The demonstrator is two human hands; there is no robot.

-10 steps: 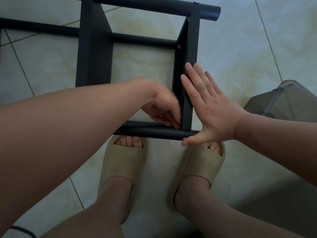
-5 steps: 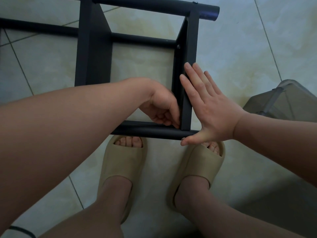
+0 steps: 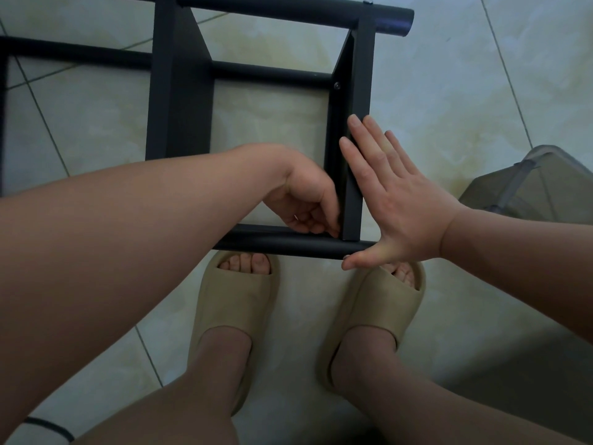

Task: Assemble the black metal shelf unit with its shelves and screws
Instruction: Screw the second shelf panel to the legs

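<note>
- The pale tiled floor (image 3: 449, 91) holds the black shelf unit (image 3: 179, 91), just in front of two feet;
- a grey box (image 3: 529, 187) sits to the right, apart from the unit;
- tan sandals (image 3: 237, 300) are on the feet;
- the right hand (image 3: 404, 207) is flat, fingers straight, pressing the outside of the end shelf (image 3: 359, 75); its thumb touches the near bar (image 3: 288, 244);
- the left hand (image 3: 308, 200) is curled in the inside corner; what it pinches is hidden;
- a small screw (image 3: 337, 86) sits at that shelf's far end.
</note>
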